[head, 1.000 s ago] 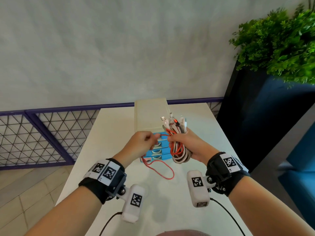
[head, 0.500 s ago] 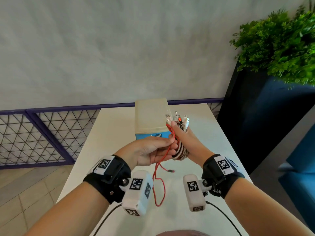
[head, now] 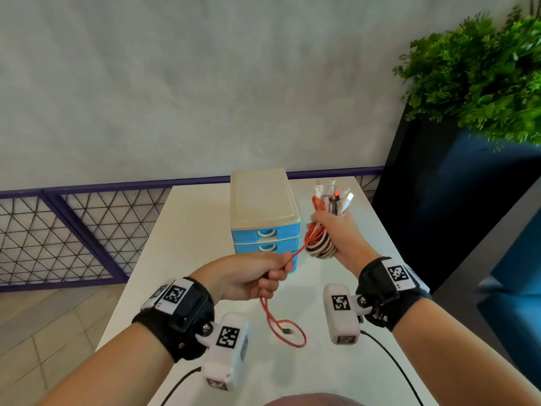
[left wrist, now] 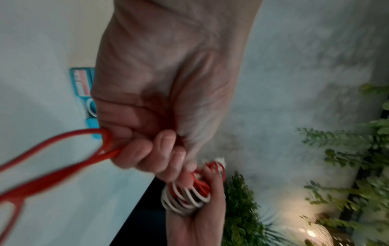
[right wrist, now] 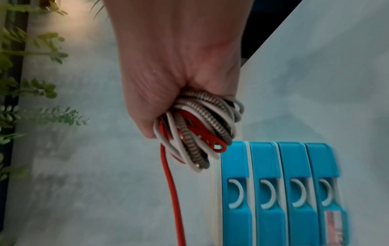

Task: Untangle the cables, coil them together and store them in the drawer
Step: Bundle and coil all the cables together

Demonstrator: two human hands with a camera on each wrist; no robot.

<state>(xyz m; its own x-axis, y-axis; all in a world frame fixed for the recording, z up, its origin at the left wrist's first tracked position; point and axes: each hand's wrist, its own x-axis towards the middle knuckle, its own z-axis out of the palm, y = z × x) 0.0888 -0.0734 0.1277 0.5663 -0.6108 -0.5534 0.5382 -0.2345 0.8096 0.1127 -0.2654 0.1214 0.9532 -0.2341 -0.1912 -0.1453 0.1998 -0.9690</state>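
Note:
My right hand grips a coiled bundle of white, braided and red cables, plug ends sticking up above the fist; the same bundle shows in the right wrist view. My left hand holds the loose red cable, which runs taut from the bundle to my fist. Its tail lies looped on the white table. The left wrist view shows the fingers curled round the red cable. A small drawer unit with blue drawers, all shut, stands just left of the bundle.
A dark planter with green foliage stands at the right of the table. A purple mesh railing runs behind and to the left. The table's right edge lies close under my right forearm.
My right hand has carried the bundle up and to the right, beside the drawer unit. My left hand has slid back along the red cable, pulling it taut; the tail now lies on the table.

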